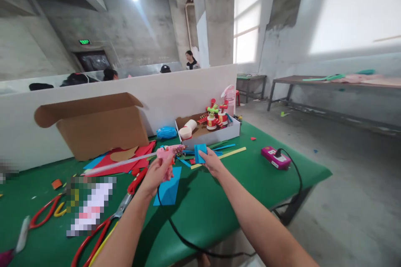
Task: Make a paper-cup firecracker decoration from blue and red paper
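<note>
In the head view, both arms reach out over a green tabletop (pixel 200 206). The left hand (pixel 158 173) is closed around the grip of a pink glue gun (pixel 171 151), which it holds above the tabletop with the nozzle pointing right. A long pale glue stick (pixel 119 165) juts out of the back of the gun toward the left. A black cord (pixel 175 233) drops from below this hand, runs across the green surface and goes over the near edge.

The right hand (pixel 213 162) pinches a blue paper piece (pixel 200 153) between thumb and fingers, holding it upright just beside the gun's nozzle. Whether the nozzle touches the paper cannot be told.

A flat blue sheet (pixel 169 190) lies on the tabletop under the left hand. Red paper (pixel 125 162) is spread further left, and a yellow strip (pixel 222 156) lies beyond the right hand. Red-handled scissors (pixel 103 225) lie beside the left forearm.

An open cardboard box (pixel 94 127) stands at the back left against a white partition (pixel 175 87). A shallow white tray (pixel 219 135) at the back holds paper cups (pixel 187 129) and small red and green craft figures (pixel 214 117). A blue bag (pixel 166 132) lies between the box and the tray. A pink power strip (pixel 275 158) sits near the right edge of the tabletop, with a black lead plugged into it.

People's heads show above the partition, and a long bench (pixel 300 80) stands by the far wall.
</note>
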`<state>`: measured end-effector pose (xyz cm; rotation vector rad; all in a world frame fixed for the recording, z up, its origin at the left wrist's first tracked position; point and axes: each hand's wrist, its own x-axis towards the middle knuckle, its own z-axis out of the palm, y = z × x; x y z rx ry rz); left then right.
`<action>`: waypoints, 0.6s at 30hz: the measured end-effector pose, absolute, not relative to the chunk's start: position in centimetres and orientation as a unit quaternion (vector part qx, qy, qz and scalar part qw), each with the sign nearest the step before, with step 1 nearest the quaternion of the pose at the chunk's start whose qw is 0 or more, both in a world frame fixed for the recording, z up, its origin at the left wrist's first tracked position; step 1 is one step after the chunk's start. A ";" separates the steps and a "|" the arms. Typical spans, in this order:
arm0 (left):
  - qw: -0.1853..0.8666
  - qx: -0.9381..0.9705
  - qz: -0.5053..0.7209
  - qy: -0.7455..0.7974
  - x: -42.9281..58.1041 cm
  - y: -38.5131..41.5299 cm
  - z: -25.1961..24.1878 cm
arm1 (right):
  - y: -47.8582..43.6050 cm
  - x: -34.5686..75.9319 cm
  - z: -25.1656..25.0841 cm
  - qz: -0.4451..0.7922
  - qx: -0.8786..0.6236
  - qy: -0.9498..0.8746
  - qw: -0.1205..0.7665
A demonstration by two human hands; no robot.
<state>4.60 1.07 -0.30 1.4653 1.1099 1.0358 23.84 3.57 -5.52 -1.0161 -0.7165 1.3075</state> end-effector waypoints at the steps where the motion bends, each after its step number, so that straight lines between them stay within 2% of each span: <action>1: 0.479 0.613 0.425 0.463 4.6 1.2 -0.5 | 3.7 24.0 -6.0 0.559 -0.452 -0.321 0.616; 7: 0.479 0.643 0.400 0.444 4.5 1.0 -2.4 | 3.3 24.5 -7.3 0.534 -0.443 -0.382 0.610; 14: 0.369 0.714 0.350 0.481 4.3 1.4 -3.8 | 3.7 24.3 -7.7 0.539 -0.427 -0.393 0.611; 18: 0.376 0.721 0.336 0.475 4.7 1.0 -3.2 | 3.8 24.4 -7.7 0.562 -0.426 -0.377 0.601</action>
